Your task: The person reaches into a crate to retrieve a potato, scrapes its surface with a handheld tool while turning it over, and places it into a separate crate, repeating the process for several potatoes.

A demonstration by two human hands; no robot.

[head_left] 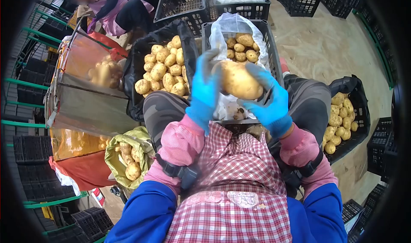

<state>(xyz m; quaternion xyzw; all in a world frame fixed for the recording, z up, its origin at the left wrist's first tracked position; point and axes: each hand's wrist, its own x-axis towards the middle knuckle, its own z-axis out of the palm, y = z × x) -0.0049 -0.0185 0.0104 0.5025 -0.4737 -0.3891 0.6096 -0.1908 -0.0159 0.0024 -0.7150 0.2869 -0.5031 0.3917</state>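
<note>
A large potato [240,81] is held up between my two gloved hands, above a black crate [270,50] lined with a white plastic bag [227,24]. My left hand [204,87], in a blue glove with dark grey fingers, is against the potato's left end and smeared by motion. Around the right end curve the fingers and thumb of my right hand [270,101], in a matching glove. Several smaller potatoes [242,46] lie in the far part of the lined crate. Below the held potato, part of the bag shows dark smudges.
Left of my knees stands a black-lined crate of potatoes [165,67]; nearer is a yellow-green sack [112,159] with larger ones. Mesh-sided bins [92,102] stand further left. Another potato crate [359,127] is at right. A person [115,12] sits at upper left. Stacked black crates [299,1] stand behind.
</note>
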